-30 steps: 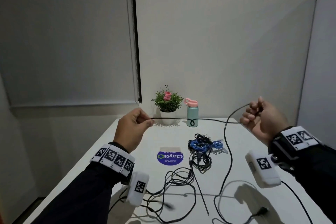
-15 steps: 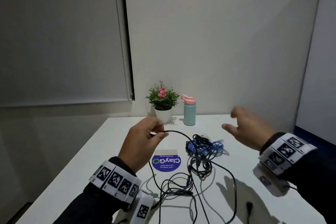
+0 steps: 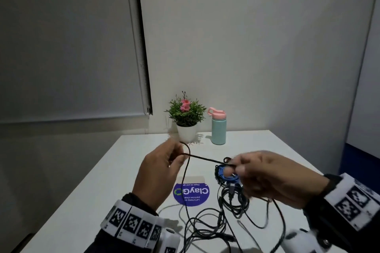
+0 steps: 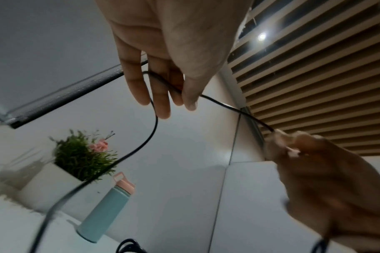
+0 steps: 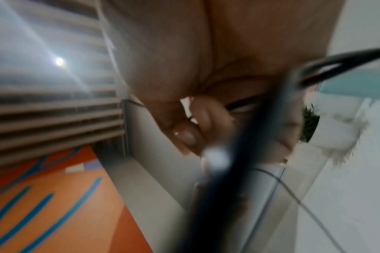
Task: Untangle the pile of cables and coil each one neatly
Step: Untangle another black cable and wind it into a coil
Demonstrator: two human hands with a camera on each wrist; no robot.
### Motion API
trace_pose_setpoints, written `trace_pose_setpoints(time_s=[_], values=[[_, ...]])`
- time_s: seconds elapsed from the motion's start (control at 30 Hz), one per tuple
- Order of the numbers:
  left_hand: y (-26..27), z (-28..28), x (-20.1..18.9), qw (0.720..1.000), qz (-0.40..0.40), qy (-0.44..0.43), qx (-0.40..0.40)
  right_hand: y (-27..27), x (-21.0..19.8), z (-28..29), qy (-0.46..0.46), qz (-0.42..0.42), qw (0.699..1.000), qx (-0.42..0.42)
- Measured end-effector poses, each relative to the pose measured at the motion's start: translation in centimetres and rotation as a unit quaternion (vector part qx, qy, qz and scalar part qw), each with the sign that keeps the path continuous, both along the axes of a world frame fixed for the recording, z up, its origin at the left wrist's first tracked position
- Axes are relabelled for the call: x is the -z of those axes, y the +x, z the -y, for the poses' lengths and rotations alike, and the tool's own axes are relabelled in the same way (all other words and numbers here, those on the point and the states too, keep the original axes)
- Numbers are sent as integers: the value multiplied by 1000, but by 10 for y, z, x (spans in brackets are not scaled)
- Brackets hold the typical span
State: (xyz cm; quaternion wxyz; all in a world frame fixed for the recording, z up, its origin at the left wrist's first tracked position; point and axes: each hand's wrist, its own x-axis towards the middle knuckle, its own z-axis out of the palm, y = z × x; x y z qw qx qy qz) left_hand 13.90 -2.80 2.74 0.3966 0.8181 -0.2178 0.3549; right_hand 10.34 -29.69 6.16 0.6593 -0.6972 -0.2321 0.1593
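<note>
Both hands are raised above the white worktop (image 3: 127, 162) with a thin black cable (image 3: 203, 158) stretched between them. The left hand (image 3: 158, 172) has its grip closed on the cable, thumb pressed against the fingers (image 4: 161, 95) (the left wrist view shows this plainly), and from there the cable curves up in a small loop and drops to the worktop. The right hand (image 3: 273, 178) pinches the cable's other stretch between thumb and curled fingers, beside a small knot-like loop; the right wrist view is blurred, with a dark cable close across the lens.

Under the right hand lies a tangled pile of black cables (image 3: 232, 199) with a blue cable (image 3: 224, 174) bunched at its far end, and more black strands sprawl toward the near edge. A round blue sticker (image 3: 191, 193) sits on the worktop just left of the pile. At the far edge stand a small green plant with pink flowers in a white pot (image 3: 186, 117) and, just beside it, a teal bottle with a pink lid (image 3: 218, 129).
</note>
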Motion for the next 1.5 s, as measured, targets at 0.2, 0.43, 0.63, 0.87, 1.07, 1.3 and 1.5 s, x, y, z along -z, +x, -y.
trace_pose_setpoints(time_s=[0.2,0.43,0.63,0.87,1.07,1.3,1.5], values=[[9,-13,9,998,3,-48,-37,11,8,12,-24,92,983,156],[11,-11,19,997,-36,43,-57,10,-67,6,57,331,908,250],[20,-39,14,921,-245,-301,29,-2,-166,-11,186,508,757,365],[2,-32,-13,798,-297,-482,205,43,-191,-67,129,565,722,378],[-8,-48,-30,828,-288,-444,186,100,-106,-73,-251,446,813,279],[-13,-32,-20,981,-191,-21,34,59,-23,-66,-302,329,872,199],[-9,-5,5,973,-218,-14,70,10,17,-106,-191,221,951,102]])
